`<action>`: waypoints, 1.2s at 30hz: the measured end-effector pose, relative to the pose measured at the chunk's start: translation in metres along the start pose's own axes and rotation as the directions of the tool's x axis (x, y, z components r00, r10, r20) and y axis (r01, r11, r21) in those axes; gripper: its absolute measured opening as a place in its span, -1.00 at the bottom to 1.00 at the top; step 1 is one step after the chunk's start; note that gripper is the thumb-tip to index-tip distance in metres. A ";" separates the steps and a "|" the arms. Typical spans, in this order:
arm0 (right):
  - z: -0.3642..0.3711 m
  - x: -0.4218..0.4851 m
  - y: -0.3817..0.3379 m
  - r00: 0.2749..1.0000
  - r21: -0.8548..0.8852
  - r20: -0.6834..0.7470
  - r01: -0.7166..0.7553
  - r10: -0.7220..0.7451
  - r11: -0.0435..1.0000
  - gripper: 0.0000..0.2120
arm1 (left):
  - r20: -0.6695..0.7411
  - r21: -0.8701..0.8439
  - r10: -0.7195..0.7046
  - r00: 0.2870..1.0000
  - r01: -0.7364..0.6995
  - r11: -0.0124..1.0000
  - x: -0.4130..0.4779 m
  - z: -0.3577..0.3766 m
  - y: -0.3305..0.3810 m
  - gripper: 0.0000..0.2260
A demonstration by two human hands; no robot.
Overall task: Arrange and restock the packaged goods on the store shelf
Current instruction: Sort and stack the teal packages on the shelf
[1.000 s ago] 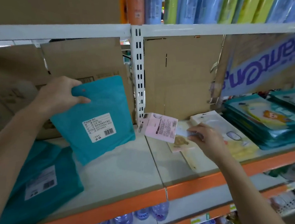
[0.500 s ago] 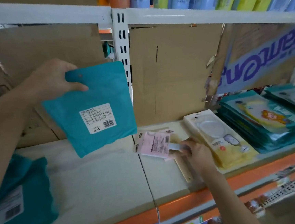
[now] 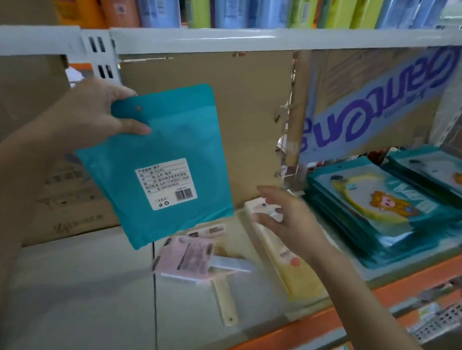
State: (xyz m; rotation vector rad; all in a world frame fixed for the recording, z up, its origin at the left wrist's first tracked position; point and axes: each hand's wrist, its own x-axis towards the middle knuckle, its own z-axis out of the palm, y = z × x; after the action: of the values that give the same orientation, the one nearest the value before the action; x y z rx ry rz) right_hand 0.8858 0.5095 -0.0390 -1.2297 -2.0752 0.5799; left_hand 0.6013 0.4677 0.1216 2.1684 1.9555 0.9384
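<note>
The left hand (image 3: 90, 117) is pinching the top corner of a teal pack (image 3: 166, 152), thumb on the front. It is holding the pack up in the air over the middle of the shelf (image 3: 69, 314). The right hand (image 3: 290, 222) is hanging just over a cream pack (image 3: 294, 278), fingers spread, holding nothing.

I think the teal pack is going to the stack (image 3: 380, 206) at the right end, which looks the same colour. To do it well, keep the pinch firm so the floppy pack is not slipping. Then lay it flat, picture side up like the others.

A pink pack (image 3: 186, 255) and a cream handle (image 3: 227, 300) are lying loose near the front edge, spoiling a tidy row. Brown card (image 3: 203, 93) is standing along the back.
</note>
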 end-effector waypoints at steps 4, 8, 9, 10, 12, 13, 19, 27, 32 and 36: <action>-0.052 0.022 0.031 0.997 0.114 0.047 0.048 -0.054 0.992 -0.48 | 0.005 0.028 0.044 0.999 -0.044 0.999 0.024 0.037 0.052 -0.86; -0.087 0.042 0.064 0.985 0.266 0.164 0.009 -0.054 0.964 -0.53 | 0.003 -0.012 0.074 0.997 -0.074 0.997 0.046 0.074 0.099 -0.81; -0.093 0.045 0.071 0.979 0.320 0.191 -0.001 -0.064 0.948 -0.54 | 0.002 -0.026 0.074 0.997 -0.074 0.997 0.050 0.081 0.107 -0.81; -0.098 0.048 0.078 0.975 0.370 0.210 -0.005 -0.078 0.929 -0.56 | 0.002 -0.033 0.081 0.997 -0.081 0.996 0.053 0.087 0.116 -0.82; -0.107 0.053 0.086 0.971 0.441 0.212 0.002 -0.107 0.898 -0.63 | 0.010 -0.038 0.111 0.994 -0.111 0.993 0.058 0.098 0.134 -0.84; -0.111 0.054 0.088 0.974 0.465 0.196 0.005 -0.109 0.885 -0.68 | 0.010 -0.043 0.119 0.993 -0.119 0.992 0.061 0.102 0.141 -0.85; -0.124 0.057 0.106 0.992 0.559 0.096 0.019 -0.088 0.829 -0.80 | -0.140 -0.060 0.170 0.975 -0.180 0.982 0.071 0.116 0.160 -0.72; -0.155 0.060 0.136 0.978 0.817 0.209 -0.176 0.003 0.548 -0.71 | -0.305 0.356 0.348 0.886 -0.233 0.905 0.029 0.139 0.128 -0.54; -0.167 0.059 0.142 0.913 0.823 0.404 -0.391 0.058 0.412 -0.46 | -0.116 0.439 0.426 0.897 -0.339 0.832 0.015 0.161 0.124 -0.35; -0.172 0.057 0.137 0.832 0.764 0.546 -0.544 0.101 0.347 -0.55 | -0.108 0.352 0.501 0.859 -0.439 0.827 0.017 0.177 0.135 -0.47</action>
State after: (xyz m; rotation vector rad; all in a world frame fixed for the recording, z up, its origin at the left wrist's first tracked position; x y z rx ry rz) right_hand 1.0721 0.6309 0.0076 -0.8331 -1.2812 2.0217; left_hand 0.8046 0.5177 0.0448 2.9479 1.7702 0.9796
